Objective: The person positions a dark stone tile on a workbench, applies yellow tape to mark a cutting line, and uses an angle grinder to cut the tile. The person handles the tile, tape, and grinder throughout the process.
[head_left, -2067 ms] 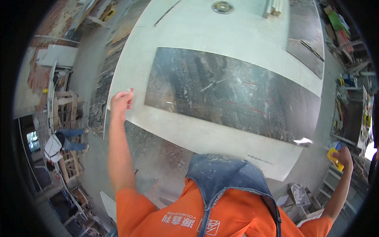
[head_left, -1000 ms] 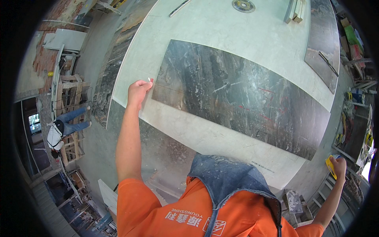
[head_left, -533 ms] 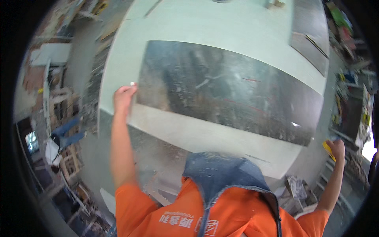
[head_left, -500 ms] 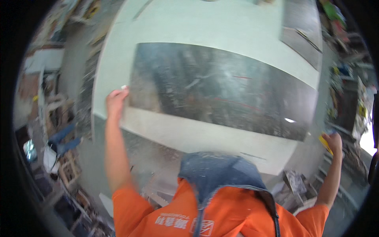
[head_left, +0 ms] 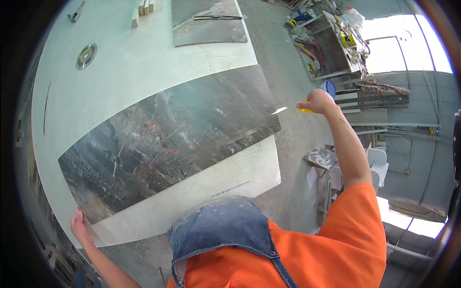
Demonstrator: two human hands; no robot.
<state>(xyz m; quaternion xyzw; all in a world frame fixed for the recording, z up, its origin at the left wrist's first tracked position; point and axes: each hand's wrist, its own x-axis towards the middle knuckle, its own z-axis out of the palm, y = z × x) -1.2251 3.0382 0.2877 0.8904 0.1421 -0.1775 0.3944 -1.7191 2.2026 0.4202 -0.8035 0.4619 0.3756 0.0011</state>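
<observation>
A long dark grey stone-look slab (head_left: 168,139) with red marks lies on a larger pale sheet-topped table (head_left: 129,62). At the slab's near left corner is my left hand (head_left: 80,226), its fingers pinched together; what they hold, if anything, is too small to make out. Off the slab's right end, my right hand (head_left: 318,102) is closed round what looks like a yellow tape measure (head_left: 304,107), partly hidden by the fingers. A thin bright strip (head_left: 279,111) shows between this hand and the slab's right edge.
A round metal disc (head_left: 86,56), pale blocks (head_left: 141,9) and a smaller grey slab (head_left: 206,29) lie farther back on the table. Beyond the right edge stand a cluttered bench (head_left: 331,48), a blue-lidded bucket (head_left: 328,88) and stacked boards (head_left: 370,101).
The view has turned to the right, so the slab now slants up to the right. My left hand is now at its near left corner; my right hand stays off its right end.
</observation>
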